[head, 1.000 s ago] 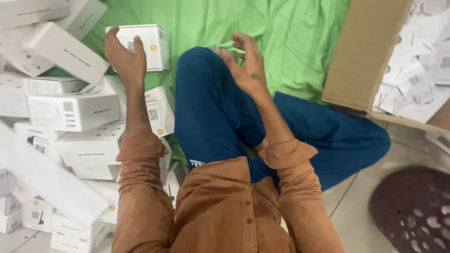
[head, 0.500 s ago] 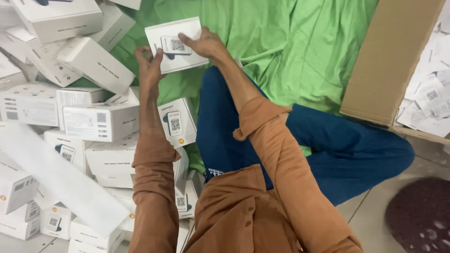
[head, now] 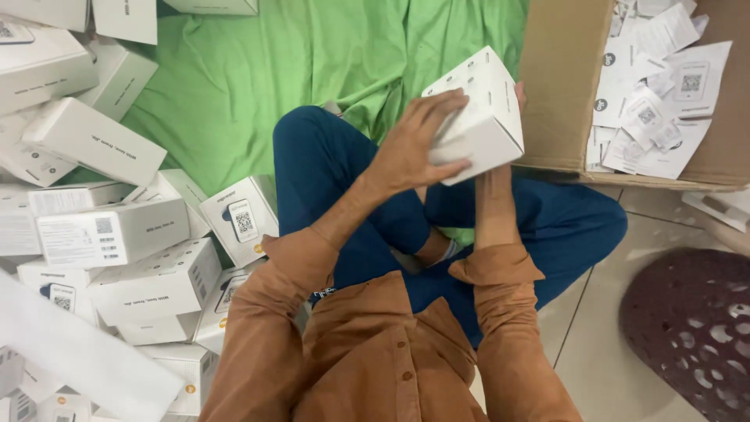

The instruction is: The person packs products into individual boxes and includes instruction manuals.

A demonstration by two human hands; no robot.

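A green cloth point(head: 312, 70) covers the floor ahead of the seated person, whose crossed legs in blue trousers point(head: 344, 180) lie on it. Along the cloth's left edge, a heap of white boxes point(head: 117, 234) spreads down the floor. At the cloth's right edge stands an open cardboard carton point(head: 562, 86) holding loose white paper leaflets point(head: 656, 94). On the tiled floor at the lower right lies a dark round mat point(head: 695, 328). Above the knees, just beside the carton's near wall, a small white box point(head: 480, 117) is held tilted in the air. The left hand point(head: 414, 144) grasps it across its near face, fingers spread. The right hand point(head: 517, 98) is mostly hidden behind the box, gripping its far side.
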